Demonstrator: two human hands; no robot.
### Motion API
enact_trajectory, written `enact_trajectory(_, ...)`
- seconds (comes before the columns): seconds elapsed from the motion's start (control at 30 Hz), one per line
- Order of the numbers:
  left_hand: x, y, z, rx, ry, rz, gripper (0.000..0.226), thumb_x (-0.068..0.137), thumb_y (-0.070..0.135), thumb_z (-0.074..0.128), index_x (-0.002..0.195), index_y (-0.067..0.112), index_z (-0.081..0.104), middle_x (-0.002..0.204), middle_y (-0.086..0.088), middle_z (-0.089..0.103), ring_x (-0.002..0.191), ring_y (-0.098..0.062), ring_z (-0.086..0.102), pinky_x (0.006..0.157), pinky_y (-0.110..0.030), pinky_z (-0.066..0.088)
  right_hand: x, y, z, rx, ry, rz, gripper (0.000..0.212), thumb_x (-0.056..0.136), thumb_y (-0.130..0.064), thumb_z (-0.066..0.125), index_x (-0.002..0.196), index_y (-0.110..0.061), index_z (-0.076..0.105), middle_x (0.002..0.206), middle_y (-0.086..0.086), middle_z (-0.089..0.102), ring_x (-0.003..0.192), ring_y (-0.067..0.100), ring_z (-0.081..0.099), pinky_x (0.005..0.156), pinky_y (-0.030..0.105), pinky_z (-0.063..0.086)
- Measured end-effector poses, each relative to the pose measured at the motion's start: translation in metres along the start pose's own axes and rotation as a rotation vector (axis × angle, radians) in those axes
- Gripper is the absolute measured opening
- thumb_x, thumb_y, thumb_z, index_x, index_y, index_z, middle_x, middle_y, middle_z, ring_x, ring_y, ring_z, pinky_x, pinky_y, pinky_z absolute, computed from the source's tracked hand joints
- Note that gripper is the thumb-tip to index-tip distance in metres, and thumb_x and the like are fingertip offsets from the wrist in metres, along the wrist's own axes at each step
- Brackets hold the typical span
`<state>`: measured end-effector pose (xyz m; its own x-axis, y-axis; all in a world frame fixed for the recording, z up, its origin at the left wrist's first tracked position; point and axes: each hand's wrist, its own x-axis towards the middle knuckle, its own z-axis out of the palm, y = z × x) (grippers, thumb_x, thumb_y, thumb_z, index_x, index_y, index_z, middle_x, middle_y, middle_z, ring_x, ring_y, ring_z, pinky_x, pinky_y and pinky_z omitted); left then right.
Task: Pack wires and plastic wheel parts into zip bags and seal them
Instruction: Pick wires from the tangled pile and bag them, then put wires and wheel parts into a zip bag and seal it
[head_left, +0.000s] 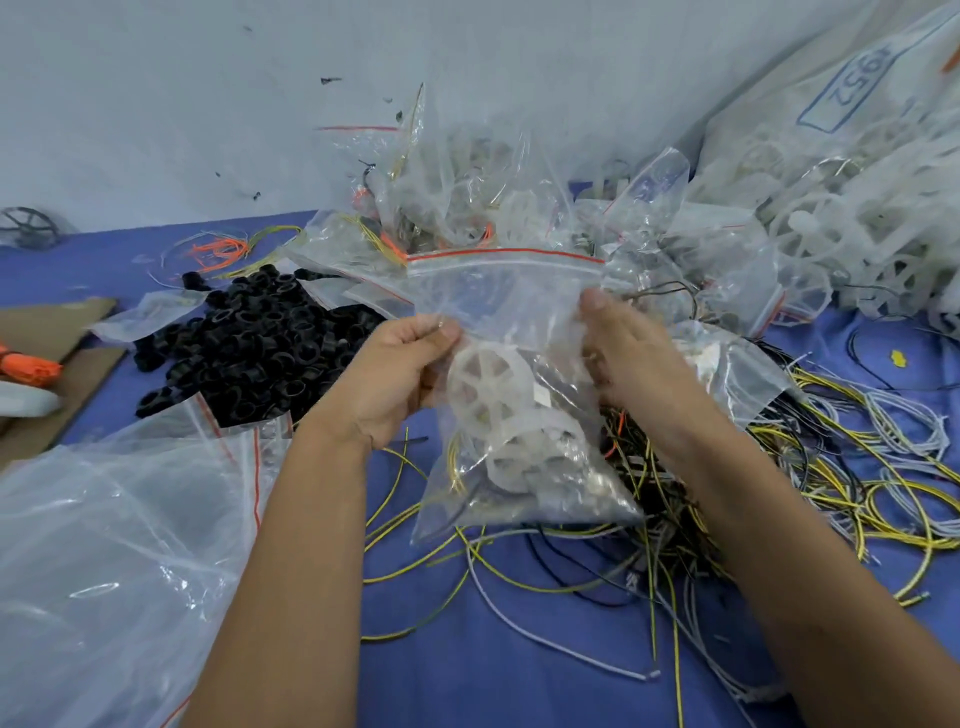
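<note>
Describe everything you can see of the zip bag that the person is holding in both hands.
The zip bag is clear thin plastic with a red line along its zip strip at the top. It hangs upright above the blue table. Inside lie white spoked plastic wheels and some yellow wire. The left hand pinches its left side, the right hand its right side. Whether the zip is sealed cannot be told.

Zip bag (519, 312): thin clear plastic film, glossy, creased, with a red strip along the top edge.
Wheel parts (488, 384): milky white translucent plastic, smooth and matt.
Wires (883, 499): smooth plastic insulation in yellow, grey and black, slight sheen.
Black rings (260, 348): dark rubbery-looking material, dull finish.
Table cover (493, 649): blue cloth-like sheet, matt.
Cardboard (57, 322): brown, flat, rough matt.
Big bag (104, 545): clear soft plastic, shiny, wrinkled.
</note>
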<state>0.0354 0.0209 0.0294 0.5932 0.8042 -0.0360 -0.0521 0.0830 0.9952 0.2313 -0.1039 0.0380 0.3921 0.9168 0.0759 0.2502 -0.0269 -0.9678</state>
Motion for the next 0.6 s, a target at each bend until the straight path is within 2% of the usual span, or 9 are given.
enact_trajectory(0.03, 0.002, 0.002, 0.0, -0.019, 0.062, 0.018, 0.038, 0.105, 0.016, 0.053, 0.072, 0.015, 0.071, 0.064, 0.001, 0.071, 0.05, -0.009, 0.066, 0.045, -0.022, 0.053, -0.001, 0.0, -0.001, -0.031, -0.104, 0.018, 0.066, 0.079, -0.091, 0.042, 0.108, -0.036, 0.067, 0.099, -0.018, 0.072, 0.089, 0.004, 0.069, 0.09, 0.043, 0.055)
enact_trajectory(0.1, 0.006, 0.006, 0.002, -0.035, 0.168, 0.038, 0.031, 0.106, 0.017, 0.054, 0.078, 0.014, 0.067, 0.063, 0.002, 0.071, 0.049, -0.008, 0.065, 0.043, -0.021, 0.052, -0.004, -0.001, 0.001, -0.111, -0.277, 0.011, 0.07, 0.07, -0.092, 0.056, 0.12, -0.044, 0.062, 0.117, -0.019, 0.07, 0.108, 0.005, 0.067, 0.1, 0.045, 0.051)
enact_trajectory(0.2, 0.015, 0.014, 0.011, -0.082, 0.318, 0.052, 0.03, 0.103, 0.02, 0.06, 0.076, 0.016, 0.069, 0.065, 0.001, 0.071, 0.054, -0.012, 0.064, 0.051, -0.026, 0.055, -0.007, -0.008, 0.008, -0.076, -0.367, -0.026, 0.068, 0.067, -0.063, 0.085, 0.125, -0.038, 0.06, 0.118, -0.008, 0.073, 0.11, 0.016, 0.07, 0.098, 0.045, 0.055)
enact_trajectory(0.3, 0.024, 0.03, 0.015, -0.087, 0.368, 0.014, 0.027, 0.103, 0.035, 0.059, 0.084, 0.019, 0.069, 0.066, 0.003, 0.071, 0.051, -0.011, 0.063, 0.045, -0.022, 0.05, 0.006, -0.02, 0.01, 0.123, -0.257, -0.082, 0.044, 0.077, -0.026, 0.088, 0.116, -0.023, 0.069, 0.104, -0.004, 0.078, 0.093, 0.011, 0.074, 0.074, 0.022, 0.057)
enact_trajectory(0.33, 0.028, 0.037, 0.015, -0.05, 0.351, -0.028, 0.031, 0.104, 0.043, 0.055, 0.09, 0.019, 0.069, 0.068, 0.003, 0.072, 0.051, -0.012, 0.063, 0.045, -0.021, 0.049, 0.016, -0.024, 0.009, 0.151, -0.183, -0.087, 0.042, 0.077, -0.019, 0.087, 0.116, -0.018, 0.069, 0.1, -0.003, 0.078, 0.087, 0.009, 0.074, 0.07, 0.019, 0.055)
enact_trajectory(0.43, 0.049, 0.073, 0.019, -0.026, 0.305, -0.02, 0.042, 0.104, 0.053, 0.049, 0.098, 0.016, 0.067, 0.077, 0.001, 0.074, 0.053, -0.012, 0.067, 0.048, -0.025, 0.055, 0.068, -0.048, 0.01, 0.212, 0.034, -0.073, 0.062, 0.078, -0.014, 0.086, 0.132, -0.001, 0.058, 0.115, 0.013, 0.073, 0.091, 0.016, 0.07, 0.076, 0.028, 0.058)
enact_trajectory(0.5, 0.075, 0.103, 0.024, 0.034, 0.348, 0.144, 0.039, 0.103, 0.051, 0.052, 0.098, 0.015, 0.064, 0.089, 0.002, 0.074, 0.075, -0.013, 0.074, 0.065, -0.039, 0.064, 0.111, -0.075, 0.012, 0.245, 0.103, -0.111, 0.062, 0.082, -0.016, 0.084, 0.134, 0.0, 0.055, 0.125, 0.017, 0.068, 0.099, 0.022, 0.069, 0.082, 0.04, 0.061)
enact_trajectory(0.53, 0.089, 0.119, 0.026, 0.101, 0.388, 0.227, 0.037, 0.102, 0.052, 0.052, 0.1, 0.016, 0.062, 0.1, 0.002, 0.072, 0.091, -0.018, 0.073, 0.08, -0.047, 0.064, 0.137, -0.092, 0.013, 0.258, 0.118, -0.133, 0.06, 0.084, -0.019, 0.083, 0.134, -0.002, 0.054, 0.128, 0.014, 0.067, 0.1, 0.022, 0.069, 0.077, 0.039, 0.061)
enact_trajectory(0.6, 0.115, 0.148, 0.026, 0.202, 0.49, 0.308, 0.04, 0.101, 0.053, 0.05, 0.116, 0.018, 0.059, 0.122, -0.001, 0.064, 0.114, -0.024, 0.063, 0.099, -0.052, 0.055, 0.186, -0.127, 0.017, 0.329, 0.115, -0.155, 0.054, 0.087, -0.021, 0.08, 0.13, -0.004, 0.052, 0.128, 0.012, 0.065, 0.098, 0.021, 0.071, 0.067, 0.031, 0.06)
